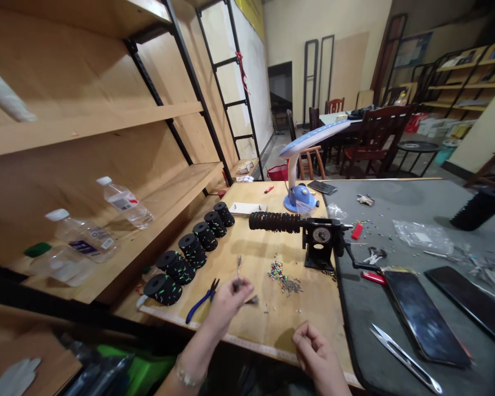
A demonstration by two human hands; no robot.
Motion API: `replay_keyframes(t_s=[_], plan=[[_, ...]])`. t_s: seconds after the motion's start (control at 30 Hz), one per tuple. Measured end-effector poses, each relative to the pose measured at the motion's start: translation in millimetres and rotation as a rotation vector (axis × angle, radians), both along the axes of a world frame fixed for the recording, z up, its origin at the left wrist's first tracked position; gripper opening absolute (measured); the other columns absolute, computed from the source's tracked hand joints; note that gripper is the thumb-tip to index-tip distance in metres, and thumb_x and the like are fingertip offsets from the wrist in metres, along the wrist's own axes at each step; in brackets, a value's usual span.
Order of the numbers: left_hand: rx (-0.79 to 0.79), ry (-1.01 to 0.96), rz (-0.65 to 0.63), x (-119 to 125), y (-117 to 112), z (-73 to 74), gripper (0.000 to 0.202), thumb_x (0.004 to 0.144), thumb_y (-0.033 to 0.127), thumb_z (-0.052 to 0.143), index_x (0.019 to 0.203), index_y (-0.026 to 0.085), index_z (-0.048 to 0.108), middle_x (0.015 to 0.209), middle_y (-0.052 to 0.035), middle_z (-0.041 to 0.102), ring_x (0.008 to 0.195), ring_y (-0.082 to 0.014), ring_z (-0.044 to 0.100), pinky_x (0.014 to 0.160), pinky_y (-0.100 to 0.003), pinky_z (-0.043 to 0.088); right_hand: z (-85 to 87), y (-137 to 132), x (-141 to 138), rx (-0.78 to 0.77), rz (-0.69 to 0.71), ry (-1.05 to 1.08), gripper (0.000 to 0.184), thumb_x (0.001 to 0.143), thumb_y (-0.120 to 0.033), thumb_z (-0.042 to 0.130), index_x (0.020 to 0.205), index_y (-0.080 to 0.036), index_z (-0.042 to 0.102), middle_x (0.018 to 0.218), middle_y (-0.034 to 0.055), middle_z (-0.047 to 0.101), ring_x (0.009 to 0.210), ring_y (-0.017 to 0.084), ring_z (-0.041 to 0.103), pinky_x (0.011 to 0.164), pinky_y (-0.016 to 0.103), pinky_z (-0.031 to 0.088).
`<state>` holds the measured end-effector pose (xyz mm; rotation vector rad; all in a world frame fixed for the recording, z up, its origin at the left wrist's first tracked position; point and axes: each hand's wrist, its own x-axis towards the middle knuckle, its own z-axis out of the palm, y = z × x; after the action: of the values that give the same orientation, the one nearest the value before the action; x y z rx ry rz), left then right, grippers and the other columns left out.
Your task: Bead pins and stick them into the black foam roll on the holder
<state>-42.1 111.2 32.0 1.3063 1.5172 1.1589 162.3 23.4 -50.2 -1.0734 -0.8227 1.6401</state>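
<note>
Here, left hand (229, 304): pinching a thin metal piece (239, 267) upright over the near bench.
Right hand (317, 351): curled narrow, nothing visible in it.
Beads (284, 278): loose heap, right of the piece.
Surface: wooden workbench (313, 308), black spools (192, 250) along left.

This was a craft workshop: a hand-cranked winder (319, 239) stood on the tabletop (256, 247), black beaded spools (192, 250) just beside it.

A thin silvery bracelet (190, 377) circles the wrist behind the left hand (227, 304).
</note>
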Motion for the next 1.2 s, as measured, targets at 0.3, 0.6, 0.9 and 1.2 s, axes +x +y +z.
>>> replay_keyframes(t_s=[0.3, 0.6, 0.9, 1.2], plan=[[-0.427, -0.4, -0.242, 63, -86, -9.5, 0.041, 0.059, 0.047, 0.079, 0.073, 0.013, 0.062, 0.048, 0.01, 0.037, 0.038, -0.0029, 0.021, 0.038, -0.019, 0.012, 22.0, -10, -4, 0.038, 0.013, -0.115, 0.053, 0.065, -0.071, 0.062, 0.066, -0.02, 0.047, 0.044, -0.012, 0.031, 0.04, 0.006, 0.025, 0.042, 0.02, 0.02], [-0.245, -0.307, -0.2, 61, -81, -8.7, 0.031, 0.066, 0.039, 0.075, 0.061, 0.015, 0.058, 0.05, 0.006, 0.045, 0.047, -0.0075, 0.037, 0.047, -0.019, 0.029, 42.3, -19, 10, 0.212, 0.095, -0.347, 0.031, 0.079, -0.048, 0.06, 0.071, -0.017, 0.058, 0.062, -0.0015, 0.055, 0.061, 0.015, 0.052, 0.059, 0.025, 0.041], [-0.151, -0.074, -0.261, 62, -87, 0.1, 0.024, 0.073, 0.035, 0.068, 0.06, 0.015, 0.062, 0.055, -0.0011, 0.058, 0.055, -0.0154, 0.051, 0.056, -0.024, 0.04, 59.0, -9, 4, 0.061, 0.244, -0.024, 0.047, 0.071, -0.057, 0.067, 0.095, -0.018, 0.053, 0.062, -0.0025, 0.06, 0.055, 0.013, 0.056, 0.05, 0.023, 0.043], [-0.37, -0.407, -0.218, 56, -92, -16.5, 0.018, 0.075, 0.033, 0.063, 0.082, 0.019, 0.053, 0.058, 0.0058, 0.051, 0.051, -0.0085, 0.043, 0.045, -0.018, 0.024, 42.0, -12, 1, 0.062, 0.158, -0.188, 0.048, 0.072, -0.066, 0.059, 0.067, -0.02, 0.048, 0.039, -0.0108, 0.042, 0.038, 0.006, 0.03, 0.043, 0.02, 0.022]])
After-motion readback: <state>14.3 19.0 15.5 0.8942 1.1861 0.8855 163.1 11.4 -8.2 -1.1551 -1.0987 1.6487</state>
